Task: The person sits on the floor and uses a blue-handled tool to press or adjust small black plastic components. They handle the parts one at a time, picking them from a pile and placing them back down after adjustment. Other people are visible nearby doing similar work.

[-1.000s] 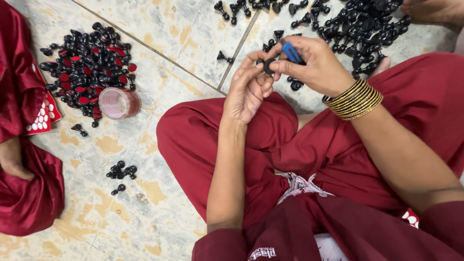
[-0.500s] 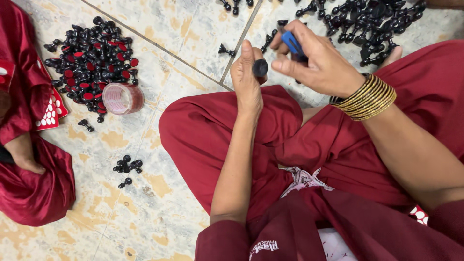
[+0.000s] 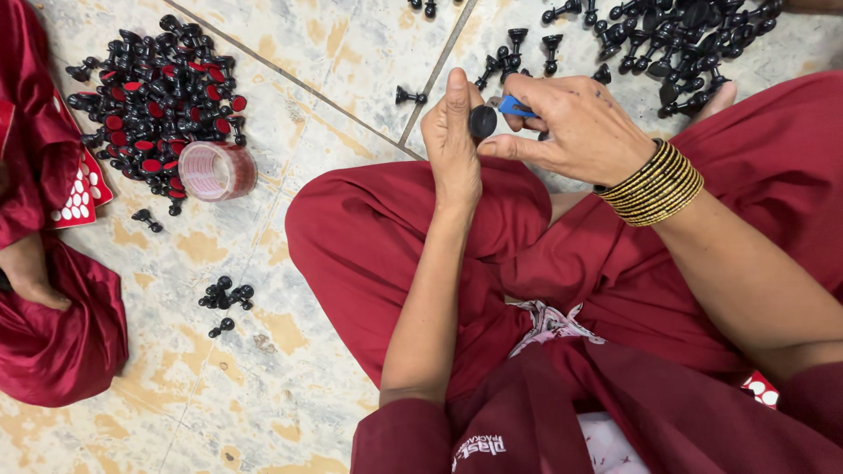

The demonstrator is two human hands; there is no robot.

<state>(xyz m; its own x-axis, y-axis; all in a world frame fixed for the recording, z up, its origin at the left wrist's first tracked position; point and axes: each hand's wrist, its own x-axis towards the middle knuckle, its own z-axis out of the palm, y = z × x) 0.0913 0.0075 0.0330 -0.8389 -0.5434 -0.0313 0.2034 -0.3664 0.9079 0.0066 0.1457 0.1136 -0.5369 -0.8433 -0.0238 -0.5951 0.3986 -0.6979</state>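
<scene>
Two hands up over the knee: left hand [image 3: 452,140] pinches a small black piece [image 3: 482,121] between thumb and fingers, right hand [image 3: 571,123] touches it and grips a blue tool [image 3: 516,108]. Gold bangles [image 3: 657,184] on right wrist. Pile of black and red pieces [image 3: 154,101] by a tape roll [image 3: 217,170] on the tiled floor [image 3: 290,386]. More black pieces [image 3: 676,35] top right.

Both hands [image 3: 518,127] raised, fingers pinched.
</scene>
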